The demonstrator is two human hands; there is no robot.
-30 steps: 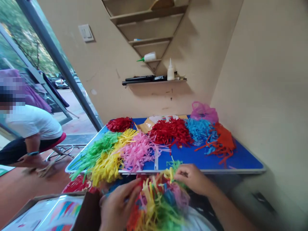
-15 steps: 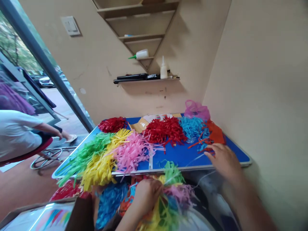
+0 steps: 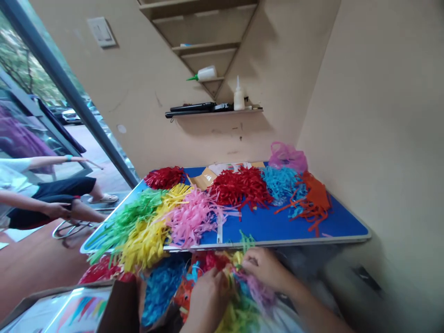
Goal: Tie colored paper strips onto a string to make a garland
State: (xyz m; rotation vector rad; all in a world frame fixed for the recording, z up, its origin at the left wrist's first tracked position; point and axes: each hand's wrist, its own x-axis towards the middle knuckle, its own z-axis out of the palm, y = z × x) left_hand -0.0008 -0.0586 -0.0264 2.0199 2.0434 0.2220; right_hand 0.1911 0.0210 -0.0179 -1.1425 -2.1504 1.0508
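Note:
At the lower middle, my left hand (image 3: 210, 296) has its fingers closed on a multicoloured tassel bunch (image 3: 239, 319) of yellow, green, pink and blue strips. Just right of it, my right hand (image 3: 265, 270) is pinched at the bunch's upper part; whatever lies between its fingertips is too small to make out. Beyond both hands, the blue table (image 3: 263, 231) bears green strips (image 3: 135, 215), yellow strips (image 3: 147, 238), pink strips (image 3: 192, 217), red strips (image 3: 243, 187), light blue strips (image 3: 280, 182) and orange strips (image 3: 315, 199).
A box (image 3: 121, 305) with printed packets stands at lower left, beside blue strips (image 3: 163, 286). At the far left a person (image 3: 45, 199) sits by the doorway. A wall shelf (image 3: 218, 114) holds a bottle (image 3: 239, 98) and black tools. A pink bag (image 3: 287, 158) lies at the table's back.
My right hand has moved left and down from the table's right side to the bunch beside my left hand. The orange strips show more fully. The seated person's arms and legs have shifted.

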